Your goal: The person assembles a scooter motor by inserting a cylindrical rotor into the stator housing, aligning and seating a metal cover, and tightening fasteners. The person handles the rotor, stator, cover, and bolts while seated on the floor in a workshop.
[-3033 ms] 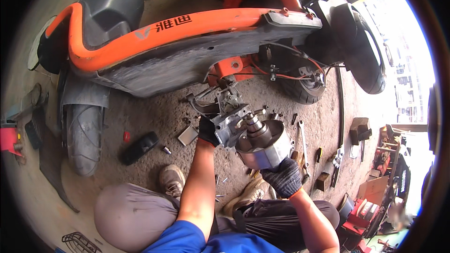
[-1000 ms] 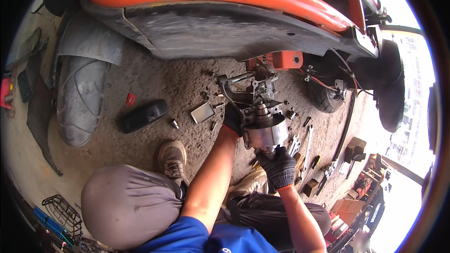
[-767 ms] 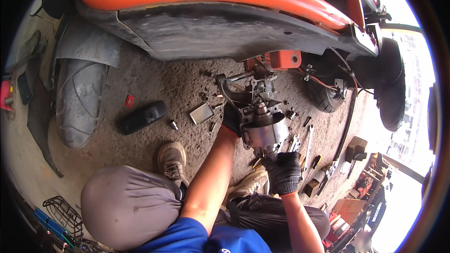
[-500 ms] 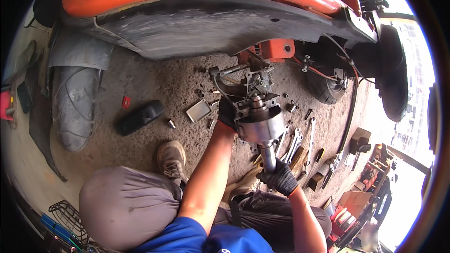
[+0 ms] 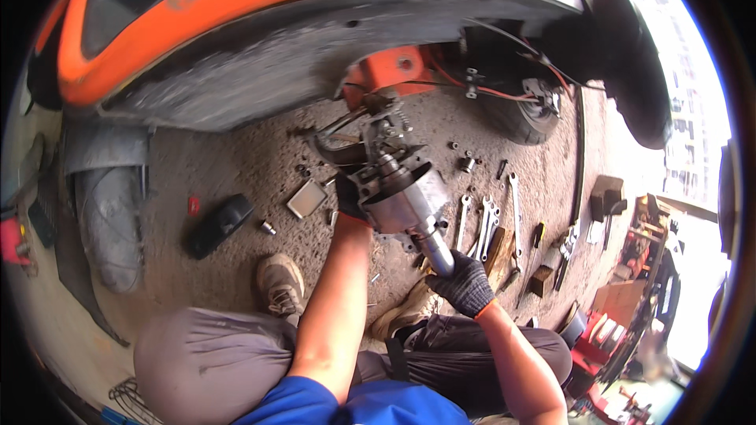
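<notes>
A silver drum-shaped metal part (image 5: pixel 405 198) hangs before me, with a shaft and linkage at its upper end and a smooth tube (image 5: pixel 432 250) at its lower end. My right hand (image 5: pixel 465 283), in a dark grey knitted glove, is wrapped round the tube's lower end. My left hand (image 5: pixel 350 195), in a black glove, holds the drum-shaped part from its left side; its fingers are mostly hidden behind the metal. The linkage (image 5: pixel 386 127) reaches up close to the orange bracket (image 5: pixel 391 75) under the vehicle; whether they are joined I cannot tell.
The orange vehicle body (image 5: pixel 205 0) overhangs the work, with a small wheel (image 5: pixel 526 118) at right. Spanners (image 5: pixel 486 227), a screwdriver (image 5: pixel 535 242) and wooden blocks (image 5: pixel 542 281) lie on the rough floor. At left are a shallow tray (image 5: pixel 306 199) and a black plastic piece (image 5: pixel 220 226).
The view has turned, so the vehicle and floor items appear shifted left and tilted. The drum-shaped part stays between both hands, and its tube now slants more to the lower right.
</notes>
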### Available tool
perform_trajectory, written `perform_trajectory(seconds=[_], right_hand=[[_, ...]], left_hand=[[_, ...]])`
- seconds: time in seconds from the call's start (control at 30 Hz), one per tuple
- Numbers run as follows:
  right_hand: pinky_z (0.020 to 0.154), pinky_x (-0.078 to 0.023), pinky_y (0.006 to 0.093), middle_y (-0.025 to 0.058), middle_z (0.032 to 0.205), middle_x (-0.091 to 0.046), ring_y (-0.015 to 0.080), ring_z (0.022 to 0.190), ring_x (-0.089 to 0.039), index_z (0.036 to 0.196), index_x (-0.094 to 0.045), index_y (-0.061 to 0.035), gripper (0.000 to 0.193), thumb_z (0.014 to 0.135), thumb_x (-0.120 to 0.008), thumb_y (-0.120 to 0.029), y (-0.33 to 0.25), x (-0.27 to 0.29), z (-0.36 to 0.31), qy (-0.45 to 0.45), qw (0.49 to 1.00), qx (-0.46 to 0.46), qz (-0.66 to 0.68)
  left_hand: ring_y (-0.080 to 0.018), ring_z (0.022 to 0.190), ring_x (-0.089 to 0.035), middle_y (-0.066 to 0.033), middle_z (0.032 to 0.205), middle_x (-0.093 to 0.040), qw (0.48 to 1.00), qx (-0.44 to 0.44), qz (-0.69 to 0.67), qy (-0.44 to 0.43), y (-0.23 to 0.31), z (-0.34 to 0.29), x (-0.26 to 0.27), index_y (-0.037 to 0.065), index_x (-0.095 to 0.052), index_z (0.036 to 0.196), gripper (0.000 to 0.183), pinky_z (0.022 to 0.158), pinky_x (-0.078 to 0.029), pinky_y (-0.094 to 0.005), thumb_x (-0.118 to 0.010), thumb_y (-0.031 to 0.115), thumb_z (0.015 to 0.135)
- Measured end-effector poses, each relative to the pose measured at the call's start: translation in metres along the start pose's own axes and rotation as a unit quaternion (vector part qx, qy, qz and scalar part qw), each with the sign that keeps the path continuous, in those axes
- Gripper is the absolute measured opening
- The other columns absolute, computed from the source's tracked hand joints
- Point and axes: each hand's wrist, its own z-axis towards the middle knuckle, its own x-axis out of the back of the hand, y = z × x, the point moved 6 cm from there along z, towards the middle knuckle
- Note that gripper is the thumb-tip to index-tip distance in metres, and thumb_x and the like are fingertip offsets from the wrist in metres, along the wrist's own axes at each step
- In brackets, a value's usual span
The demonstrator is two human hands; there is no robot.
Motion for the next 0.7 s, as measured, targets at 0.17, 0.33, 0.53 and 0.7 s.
perform_trajectory(seconds=[0.17,0.33,0.53,0.7], right_hand=[[0.082,-0.057,0.0449,0.0257,0.096,-0.073,0.0411,0.093,-0.072,0.114,-0.065,0.0003,0.057,0.076,-0.084,-0.037,0.024,-0.003,0.000,0.006,1.000,0.000,-0.031],[0.079,-0.056,0.0447,0.0244,0.094,-0.072,0.0379,0.091,-0.073,0.116,-0.064,-0.0008,0.056,0.075,-0.086,-0.033,0.019,-0.001,0.002,-0.012,0.995,-0.034,-0.091],[0.075,-0.057,0.0501,0.0257,0.087,-0.071,0.0442,0.086,-0.071,0.105,-0.064,-0.0027,0.044,0.078,-0.081,-0.033,0.005,0.008,-0.008,0.015,0.994,-0.029,-0.101],[0.072,-0.057,0.0502,0.0254,0.082,-0.070,0.0434,0.081,-0.071,0.102,-0.066,-0.0028,0.039,0.079,-0.078,-0.032,0.008,0.015,-0.009,0.036,0.995,-0.009,-0.093]], left_hand=[[-0.0327,0.147,-0.039,-0.0173,0.161,-0.038,0.728,-0.192,0.642,-0.146,-0.001,-0.017,-0.041,0.003,-0.036,0.156,0.065,0.124,-0.029,-0.0457,-0.027,0.047,0.109],[-0.0265,0.144,-0.044,-0.0157,0.154,-0.047,0.699,-0.125,0.704,-0.019,0.001,-0.025,-0.028,0.004,-0.038,0.155,0.063,0.122,-0.033,-0.0422,-0.040,0.043,0.106],[-0.0309,0.147,-0.039,-0.0169,0.160,-0.040,0.988,-0.019,0.146,-0.046,-0.013,-0.026,-0.072,0.005,-0.032,0.158,0.070,0.124,-0.027,-0.0463,-0.028,0.054,0.108],[-0.0284,0.149,-0.034,-0.0125,0.162,-0.035,0.997,0.042,0.065,0.006,-0.016,-0.024,-0.006,0.007,-0.035,0.158,0.066,0.125,-0.023,-0.0459,-0.032,0.053,0.109]])
